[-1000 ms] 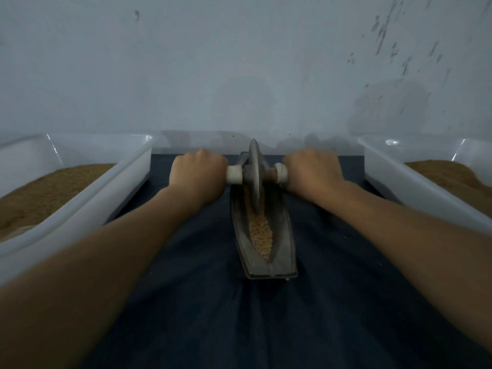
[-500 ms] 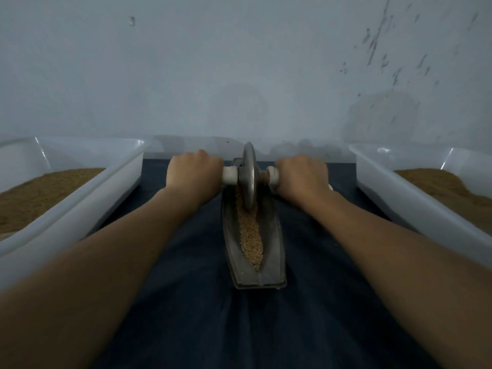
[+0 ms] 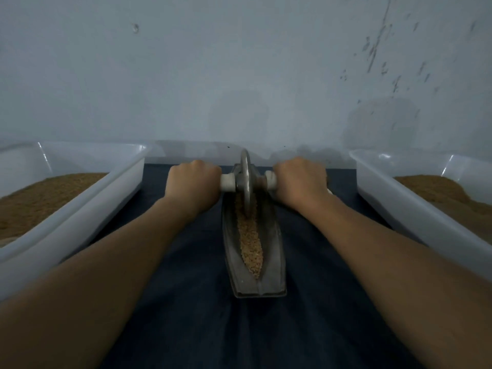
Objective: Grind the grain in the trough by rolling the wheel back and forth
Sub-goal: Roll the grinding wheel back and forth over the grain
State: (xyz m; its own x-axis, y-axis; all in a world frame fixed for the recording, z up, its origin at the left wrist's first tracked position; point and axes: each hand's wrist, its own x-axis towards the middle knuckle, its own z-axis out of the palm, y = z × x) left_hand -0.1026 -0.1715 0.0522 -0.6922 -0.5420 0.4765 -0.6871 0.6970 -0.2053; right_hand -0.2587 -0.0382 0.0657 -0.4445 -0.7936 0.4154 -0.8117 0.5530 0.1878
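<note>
Metal grinding wheel point(image 3: 245, 182), thin disc standing upright on edge in the far half of the trough point(image 3: 277, 251); white axle handle point(image 3: 228, 182) sticks out both sides. Left hand point(image 3: 193, 183) fisted around the left handle end, right hand point(image 3: 300, 181) fisted around the right end. Trough is grey metal, boat-shaped, lying lengthwise on dark blue cloth point(image 3: 186, 302). Tan grain point(image 3: 251, 249) fills its groove, near side of wheel. White plastic tub on left point(image 3: 80, 217) and white plastic tub on right point(image 3: 404, 209) each hold brown ground meal.
</note>
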